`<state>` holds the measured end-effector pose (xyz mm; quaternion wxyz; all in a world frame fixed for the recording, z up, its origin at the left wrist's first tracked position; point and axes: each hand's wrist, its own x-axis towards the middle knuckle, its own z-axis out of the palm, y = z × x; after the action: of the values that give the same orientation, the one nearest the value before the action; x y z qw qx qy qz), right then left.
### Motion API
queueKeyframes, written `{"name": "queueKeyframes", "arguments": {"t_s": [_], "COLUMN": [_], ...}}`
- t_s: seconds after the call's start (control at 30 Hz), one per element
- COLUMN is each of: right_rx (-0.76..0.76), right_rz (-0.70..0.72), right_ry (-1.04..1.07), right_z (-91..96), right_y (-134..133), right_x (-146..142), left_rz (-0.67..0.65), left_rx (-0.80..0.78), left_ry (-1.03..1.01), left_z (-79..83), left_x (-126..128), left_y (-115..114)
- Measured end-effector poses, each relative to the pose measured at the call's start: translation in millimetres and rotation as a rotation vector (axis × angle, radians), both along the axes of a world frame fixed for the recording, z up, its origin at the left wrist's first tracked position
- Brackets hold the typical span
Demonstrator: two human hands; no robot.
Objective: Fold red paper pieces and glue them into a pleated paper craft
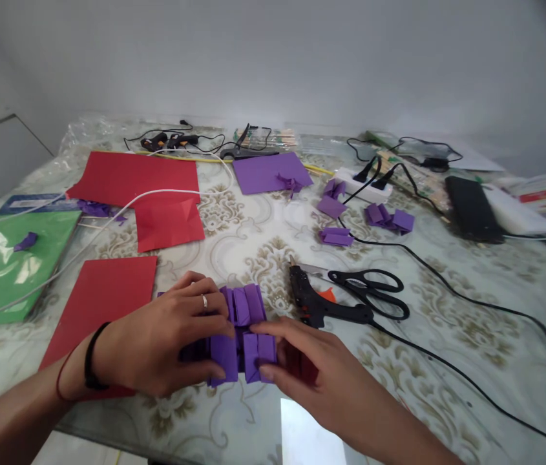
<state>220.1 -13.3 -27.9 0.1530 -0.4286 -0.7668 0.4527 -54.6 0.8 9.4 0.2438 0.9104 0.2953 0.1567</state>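
Note:
Several folded purple paper pieces (246, 307) sit grouped as one block near the table's front edge, between my two hands. My left hand (170, 336), with a ring and a black wristband, wraps round the block's left side, thumb on its near face. At the right, my right hand (304, 371) pinches a folded purple piece (259, 354) between thumb and forefinger. The other fingers of that hand are partly hidden. Just to the right of the block lie a black glue gun (311, 300) and black-handled scissors (369, 287).
Red paper sheets (108, 290) lie at left, beside a green pack (11, 258). Toward the back are a purple sheet (265, 173), a white power strip (364, 186) and loose folded purple pieces (336, 236). A black cord (447, 294) crosses the right side.

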Motion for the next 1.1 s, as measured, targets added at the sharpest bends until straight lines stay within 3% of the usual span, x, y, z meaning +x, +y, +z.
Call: {"name": "queueKeyframes", "arguments": {"t_s": [0.27,0.53,0.73,1.1], "right_rx": [-0.057,-0.061,-0.033,-0.035], "right_rz": [-0.033,-0.034,-0.042,-0.039], "right_ry": [0.002,0.017,0.045,0.045], "right_z": [4.3,5.1,4.7,6.8], "right_y": [1.5,2.4,2.9,2.8], "right_x": [0.8,2.3,2.7,1.3], "left_rz": [0.023,0.164,0.237,0.148], "left_rx": [-0.062,0.041,0.026,0.003], "left_ry": [-0.033,-0.054,-0.022,0.035], "left_z": [1.3,-0.6,-3.3,-4.4], "left_x": [-0.1,-4.8,-6.8,-8.5], "left_y": [1.6,4.8,5.7,7.8]}}
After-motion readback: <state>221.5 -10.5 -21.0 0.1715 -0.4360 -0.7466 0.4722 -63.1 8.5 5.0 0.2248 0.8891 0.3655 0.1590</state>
